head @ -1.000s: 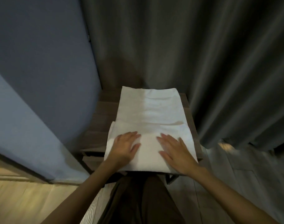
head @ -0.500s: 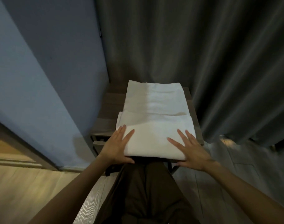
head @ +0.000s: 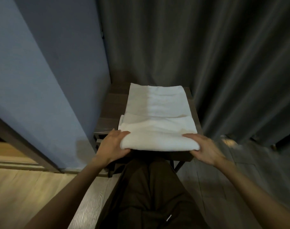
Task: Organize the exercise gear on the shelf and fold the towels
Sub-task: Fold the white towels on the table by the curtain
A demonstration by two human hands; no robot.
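Observation:
A white towel (head: 157, 113) lies lengthwise on the top of a dark wooden shelf (head: 108, 111), its near part doubled over into a thick fold. My left hand (head: 113, 144) grips the left end of that fold at the near edge, fingers on top and thumb beneath. On the opposite end, my right hand (head: 202, 146) holds the fold's corner the same way. The fold's near edge is lifted slightly off the shelf's front edge.
A blue-grey wall (head: 42, 80) stands close on the left and a dark curtain (head: 207, 55) hangs behind and to the right of the shelf. My dark trousers (head: 149, 187) are right against the shelf front. Wooden floor (head: 17, 187) shows at lower left.
Both hands slid from pressing flat on the middle of the folded towel outward to its near corners, and they now grip the fold's two ends.

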